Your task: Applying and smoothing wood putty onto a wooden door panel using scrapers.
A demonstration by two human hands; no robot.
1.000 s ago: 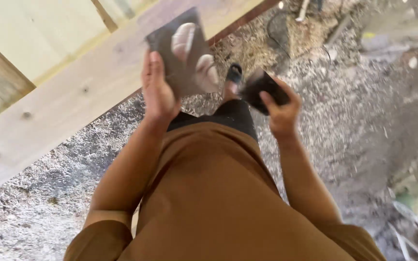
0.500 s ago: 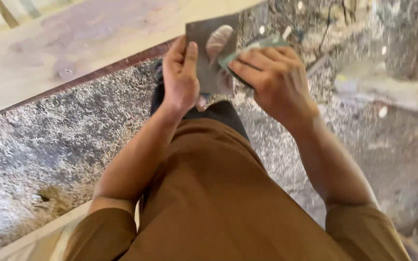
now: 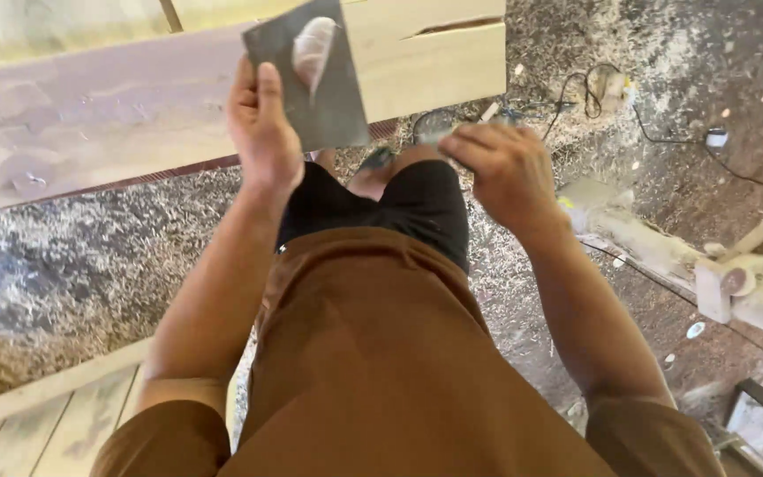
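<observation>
My left hand [image 3: 262, 132] sits upper centre-left of the frame, fingers and thumb pinched on the lower left edge of a dark grey sheet of sandpaper [image 3: 315, 84]. I hold it by the edge so the face stays flat and open toward me; a pale worn patch near its top shows plainly. The sheet is up in the air, tilted, in front of the long pale wooden board [image 3: 134, 115] that runs across the top of the frame.

My right hand [image 3: 501, 172] is centre-right, just beside the sheet but apart from it. Its fingers are curled together, knuckles up; I cannot tell if anything is inside the curl, since only a blurred bit shows at the fingertips.

Both hands are raised over my legs, dark shorts [image 3: 399, 203] below them, brown shirt filling the lower middle.

The ground [image 3: 64, 274] at left is thick with sawdust. A black cable [image 3: 655, 132] trails upper right. Wood offcuts [image 3: 744, 274] lie at the right edge, well apart from my hands. Pale planks [image 3: 46, 424] show lower left.
</observation>
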